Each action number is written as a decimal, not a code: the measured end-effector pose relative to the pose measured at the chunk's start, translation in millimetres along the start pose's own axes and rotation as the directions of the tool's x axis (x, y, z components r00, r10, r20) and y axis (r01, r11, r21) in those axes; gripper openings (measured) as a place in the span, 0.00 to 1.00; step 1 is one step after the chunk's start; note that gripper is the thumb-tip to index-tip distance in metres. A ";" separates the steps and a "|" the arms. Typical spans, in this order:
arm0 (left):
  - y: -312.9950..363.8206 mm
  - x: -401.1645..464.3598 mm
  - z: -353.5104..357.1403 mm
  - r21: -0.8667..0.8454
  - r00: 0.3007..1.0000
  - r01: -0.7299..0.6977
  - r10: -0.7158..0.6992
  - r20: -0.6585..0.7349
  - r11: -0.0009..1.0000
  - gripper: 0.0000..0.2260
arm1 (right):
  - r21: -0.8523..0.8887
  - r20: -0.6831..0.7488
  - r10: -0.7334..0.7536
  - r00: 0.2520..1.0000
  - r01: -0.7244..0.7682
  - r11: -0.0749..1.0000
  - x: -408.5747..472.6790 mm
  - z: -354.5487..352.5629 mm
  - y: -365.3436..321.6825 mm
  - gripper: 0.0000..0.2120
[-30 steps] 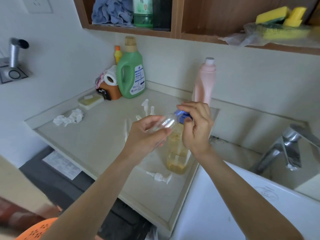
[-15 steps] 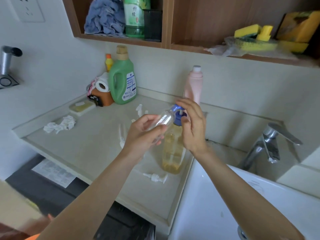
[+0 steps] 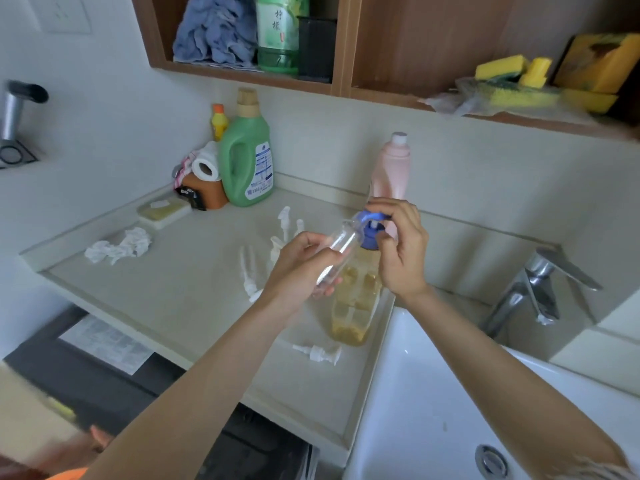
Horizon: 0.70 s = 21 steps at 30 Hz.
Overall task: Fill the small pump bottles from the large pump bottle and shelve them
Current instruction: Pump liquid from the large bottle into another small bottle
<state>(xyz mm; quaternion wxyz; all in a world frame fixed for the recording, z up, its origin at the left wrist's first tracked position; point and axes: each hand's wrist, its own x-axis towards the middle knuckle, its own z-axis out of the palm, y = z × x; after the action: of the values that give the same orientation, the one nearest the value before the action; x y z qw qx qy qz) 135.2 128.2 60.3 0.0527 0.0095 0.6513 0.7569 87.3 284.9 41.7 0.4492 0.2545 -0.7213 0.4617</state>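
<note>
The left hand point(image 3: 304, 265) grips a small clear bottle point(image 3: 337, 256), fingers curled round its body, holding it tilted with the open neck raised toward the blue pump head point(image 3: 370, 233) of the large pump bottle point(image 3: 353, 303). The right hand point(image 3: 401, 247) is curled over that pump head, fingertips on its top and side. The large pump bottle stands upright on the desk point(image 3: 180, 292) at its right edge, just beside the white sink point(image 3: 433, 393), and holds amber liquid. The small clear bottle appears empty; whether liquid is flowing cannot be determined. A loose white pump top point(image 3: 317, 353) lies on the desk in front of the large bottle, and further white pump parts point(image 3: 249, 271) lie behind the left hand. A pink bottle point(image 3: 391, 171) stands against the wall behind the right hand. At the rear left corner stand a green detergent jug point(image 3: 247, 157), a paper roll point(image 3: 206, 166) and a soap dish point(image 3: 162, 211); a crumpled tissue point(image 3: 119, 245) lies near the left edge. The wooden shelf point(image 3: 343, 88) above carries a blue cloth point(image 3: 214, 29), a green bottle point(image 3: 280, 32) and yellow sponges point(image 3: 509, 69). A chrome tap point(image 3: 536, 289) stands at the right.
</note>
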 end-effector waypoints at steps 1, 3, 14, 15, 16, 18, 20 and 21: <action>0.8 0.6 -0.1 -0.013 1.000 -0.012 0.012 0.002 1.000 0.05 | 0.001 0.020 0.007 1.000 -0.007 1.000 3.0 -2.2 0.4 0.16; 3.5 0.3 0.9 -0.038 0.999 -0.032 0.032 0.004 0.999 0.07 | 0.001 0.050 0.028 0.998 -0.028 1.000 6.8 -4.3 1.3 0.17; -7.5 3.0 6.0 -0.099 1.000 0.001 -0.001 0.003 0.995 0.13 | -0.084 -0.104 0.040 0.994 -0.049 0.995 -9.3 16.8 4.0 0.16; -9.9 4.6 5.3 -0.105 1.000 0.007 -0.007 0.008 0.994 0.12 | -0.100 -0.104 0.041 0.994 -0.052 0.994 -10.3 16.9 5.4 0.16; -11.0 5.1 4.4 -0.106 1.000 0.015 -0.014 0.009 0.994 0.12 | -0.106 -0.102 0.046 0.994 -0.057 0.993 -10.2 17.1 5.1 0.16; -11.6 4.8 3.1 -0.099 0.999 0.031 -0.030 0.015 0.995 0.08 | -0.127 -0.096 0.056 0.994 -0.068 0.990 -10.1 17.1 2.9 0.15; -7.7 4.2 0.4 -0.108 0.999 0.038 -0.037 0.012 0.993 0.06 | -0.140 -0.076 0.046 0.996 -0.056 0.989 -8.7 15.4 0.2 0.14; -5.7 4.2 -1.4 -0.116 0.999 0.038 -0.037 0.012 0.993 0.07 | -0.136 -0.055 0.041 0.998 -0.048 0.989 -7.4 13.0 -0.7 0.14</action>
<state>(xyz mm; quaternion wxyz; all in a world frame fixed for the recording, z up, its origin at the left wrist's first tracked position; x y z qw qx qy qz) 131.3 128.0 54.2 0.0705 -0.0020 0.6060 0.7924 86.0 272.6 33.3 0.4741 0.1947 -0.7449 0.4272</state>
